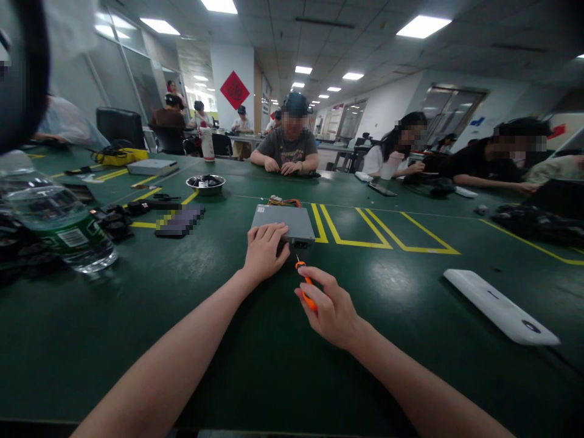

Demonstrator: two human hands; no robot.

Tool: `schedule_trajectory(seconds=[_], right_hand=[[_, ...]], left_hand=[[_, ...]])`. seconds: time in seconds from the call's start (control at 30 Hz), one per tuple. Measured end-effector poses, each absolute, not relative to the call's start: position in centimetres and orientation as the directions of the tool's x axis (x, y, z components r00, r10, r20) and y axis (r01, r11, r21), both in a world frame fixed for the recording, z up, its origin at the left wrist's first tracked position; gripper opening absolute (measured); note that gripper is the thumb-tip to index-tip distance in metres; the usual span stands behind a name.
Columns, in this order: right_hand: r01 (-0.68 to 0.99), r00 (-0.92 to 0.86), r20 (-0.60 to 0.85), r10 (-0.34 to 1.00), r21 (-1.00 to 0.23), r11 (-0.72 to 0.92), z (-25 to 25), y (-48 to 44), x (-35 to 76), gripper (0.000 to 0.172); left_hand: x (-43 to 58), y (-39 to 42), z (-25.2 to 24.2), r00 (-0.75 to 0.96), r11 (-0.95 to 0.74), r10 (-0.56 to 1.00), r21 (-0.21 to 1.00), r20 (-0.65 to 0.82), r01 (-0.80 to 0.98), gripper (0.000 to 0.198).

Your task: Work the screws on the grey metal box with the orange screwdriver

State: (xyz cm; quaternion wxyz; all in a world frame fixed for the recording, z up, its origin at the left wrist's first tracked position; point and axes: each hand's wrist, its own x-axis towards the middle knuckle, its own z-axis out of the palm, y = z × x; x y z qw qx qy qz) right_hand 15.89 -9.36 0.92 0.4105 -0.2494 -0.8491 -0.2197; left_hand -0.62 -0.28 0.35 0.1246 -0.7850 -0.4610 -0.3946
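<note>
A grey metal computer power supply (295, 220) lies on the green table (255, 371), with a bundle of coloured wires (285, 202) at its far side and a socket on its near face. My left hand (267, 250) holds the box by its near left part, fingers over the top and thumb at the front. Between the thumb and fingers of my right hand (335, 307) is an orange-handled screwdriver (309, 299). Its thin shaft points up toward the near face, close to the socket; whether the tip touches a screw I cannot tell.
Left stand a large water bottle (59, 225), a dark phone (179, 221) and a metal bowl (205, 189) with dark items in it. A white elongated device (497, 307) with a cable lies right. Yellow tape (358, 244) marks the table. Several people sit around it.
</note>
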Motion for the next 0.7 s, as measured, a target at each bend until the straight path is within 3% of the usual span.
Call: schedule_trajectory(seconds=[0.17, 0.47, 0.7], right_hand=[[0.622, -0.456, 0.842, 0.287, 0.071, 0.780, 1.3, -9.3, 15.8, 0.031], [0.650, -0.488, 0.820, 0.300, 0.112, 0.752, 0.7, -9.4, 15.7, 0.028], [0.699, -0.464, 0.827, 0.318, 0.121, 0.705, 1.8, -9.8, 15.7, 0.013]], left_hand=[[-0.6, -0.3, 0.4, 0.265, -0.547, 0.626, 0.171, 0.733, 0.819, 0.030], [-0.6, -0.5, 0.5, 0.264, -0.543, 0.638, 0.179, 0.724, 0.821, 0.032], [-0.6, -0.5, 0.6, 0.266, -0.534, 0.648, 0.176, 0.714, 0.827, 0.033]])
